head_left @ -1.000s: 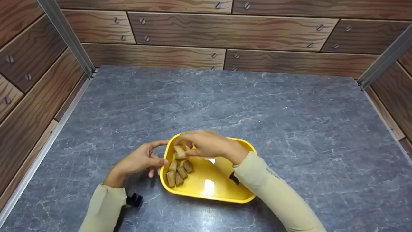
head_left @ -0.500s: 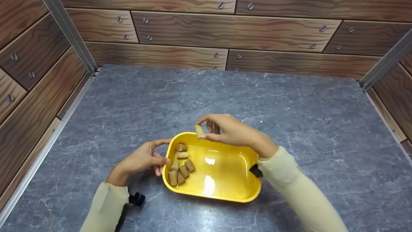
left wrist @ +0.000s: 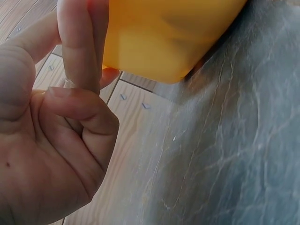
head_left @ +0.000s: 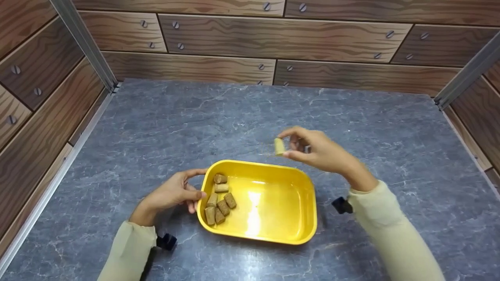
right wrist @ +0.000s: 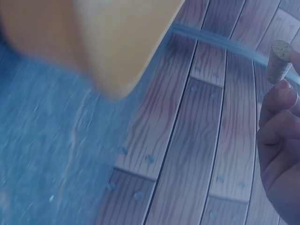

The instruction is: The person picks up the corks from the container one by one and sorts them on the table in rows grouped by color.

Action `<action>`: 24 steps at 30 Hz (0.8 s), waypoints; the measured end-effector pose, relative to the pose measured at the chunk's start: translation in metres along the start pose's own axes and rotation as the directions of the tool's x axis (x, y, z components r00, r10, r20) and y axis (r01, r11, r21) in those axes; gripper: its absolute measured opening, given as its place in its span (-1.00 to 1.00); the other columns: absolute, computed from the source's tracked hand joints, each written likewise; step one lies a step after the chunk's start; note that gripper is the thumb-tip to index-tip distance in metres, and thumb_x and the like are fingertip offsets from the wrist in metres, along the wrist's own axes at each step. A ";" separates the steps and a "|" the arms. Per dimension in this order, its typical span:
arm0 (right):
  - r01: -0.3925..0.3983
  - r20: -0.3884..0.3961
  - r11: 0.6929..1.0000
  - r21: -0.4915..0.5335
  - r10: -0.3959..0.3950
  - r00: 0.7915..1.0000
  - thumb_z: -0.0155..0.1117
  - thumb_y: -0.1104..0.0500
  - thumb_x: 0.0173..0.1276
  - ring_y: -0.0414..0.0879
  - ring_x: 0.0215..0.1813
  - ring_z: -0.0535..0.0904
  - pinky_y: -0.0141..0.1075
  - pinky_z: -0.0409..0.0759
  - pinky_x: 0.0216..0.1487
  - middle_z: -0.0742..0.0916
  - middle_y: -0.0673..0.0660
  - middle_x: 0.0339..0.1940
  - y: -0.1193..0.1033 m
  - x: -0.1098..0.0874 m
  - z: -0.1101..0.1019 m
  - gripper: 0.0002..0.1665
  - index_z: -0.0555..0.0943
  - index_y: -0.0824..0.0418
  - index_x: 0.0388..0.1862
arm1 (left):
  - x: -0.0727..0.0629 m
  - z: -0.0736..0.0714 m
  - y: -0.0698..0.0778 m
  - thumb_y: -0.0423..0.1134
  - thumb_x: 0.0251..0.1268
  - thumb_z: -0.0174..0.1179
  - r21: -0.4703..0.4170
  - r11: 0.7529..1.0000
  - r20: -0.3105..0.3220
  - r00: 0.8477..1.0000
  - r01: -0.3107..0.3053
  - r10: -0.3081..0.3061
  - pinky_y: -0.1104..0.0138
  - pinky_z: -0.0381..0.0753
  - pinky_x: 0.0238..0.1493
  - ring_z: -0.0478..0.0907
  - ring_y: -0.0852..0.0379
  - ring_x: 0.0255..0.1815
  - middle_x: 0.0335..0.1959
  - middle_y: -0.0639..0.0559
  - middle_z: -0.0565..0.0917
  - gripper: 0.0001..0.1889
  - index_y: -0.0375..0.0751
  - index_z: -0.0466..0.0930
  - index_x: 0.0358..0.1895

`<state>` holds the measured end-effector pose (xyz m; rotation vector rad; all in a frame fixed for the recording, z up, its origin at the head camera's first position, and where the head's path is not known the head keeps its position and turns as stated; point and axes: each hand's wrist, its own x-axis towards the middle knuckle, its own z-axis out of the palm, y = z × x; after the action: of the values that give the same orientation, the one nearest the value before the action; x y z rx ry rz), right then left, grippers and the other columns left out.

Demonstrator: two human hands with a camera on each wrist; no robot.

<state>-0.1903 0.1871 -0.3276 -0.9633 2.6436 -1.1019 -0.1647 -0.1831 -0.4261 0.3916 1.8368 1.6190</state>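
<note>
A small tapered cork [head_left: 279,147] is pinched upright between the thumb and fingertips of my right hand [head_left: 322,150]. That hand is raised above the table, beyond the back rim of the yellow tray [head_left: 269,238]. In the right wrist view the cork [right wrist: 279,61] shows its speckled round end. My left hand [head_left: 170,193] holds the tray's left edge, its thumb over the rim and the other fingers outside. Several brown and pale corks [head_left: 222,207] lie against the tray's left inner wall. In the left wrist view, the tray's outer wall [left wrist: 154,42] is beside the left fingers.
The tray stands on a dark grey marbled table [head_left: 187,121]. Wood-patterned panels [head_left: 218,37] enclose the back and sides, with metal posts [head_left: 84,47] at the corners. A black wrist mount [head_left: 166,242] sits at the left cuff and another mount [head_left: 342,205] at the right.
My right hand has lifted a cork out of the tray and carried it right and away over the back rim. The left hand stays at the tray's left edge.
</note>
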 end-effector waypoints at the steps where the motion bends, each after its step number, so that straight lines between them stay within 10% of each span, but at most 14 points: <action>1: -0.010 -0.015 1.000 0.005 0.010 1.000 0.29 0.19 0.34 -0.23 -0.43 0.42 -0.47 0.44 -0.42 0.60 0.08 -0.38 0.004 -0.003 -0.003 -0.56 0.50 0.22 0.17 | 0.000 0.000 0.000 -0.40 0.26 0.21 -0.002 1.000 0.001 1.000 -0.001 0.001 0.40 0.64 -0.60 0.59 0.26 -0.72 -0.66 0.07 0.69 -0.22 -0.39 -0.01 0.48; 11: -0.142 -0.133 0.989 0.039 0.146 0.980 0.25 0.21 0.37 -0.24 -0.41 0.46 -0.48 0.46 -0.42 0.57 0.06 -0.37 0.042 -0.029 -0.027 -0.56 0.48 0.24 0.21 | 0.000 -0.003 -0.002 -0.40 0.28 0.19 0.000 1.000 -0.003 1.000 0.010 -0.010 0.41 0.61 -0.61 0.58 0.25 -0.72 -0.67 0.07 0.69 -0.22 -0.36 -0.02 0.49; 24: -0.403 -0.072 0.913 0.059 0.407 0.911 0.18 -0.06 0.42 -0.18 -0.40 0.42 -0.40 0.41 -0.45 0.53 0.11 -0.22 0.090 -0.037 -0.030 -0.45 0.40 0.15 0.29 | 0.000 -0.002 -0.003 -0.37 0.29 0.21 -0.014 1.000 0.010 1.000 0.016 -0.016 0.43 0.59 -0.63 0.57 0.26 -0.73 -0.67 0.08 0.68 -0.20 -0.36 -0.04 0.50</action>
<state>-0.2169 0.2754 -0.3711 -0.3354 2.6948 -1.1055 -0.1655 -0.1850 -0.4294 0.3770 1.8157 1.6163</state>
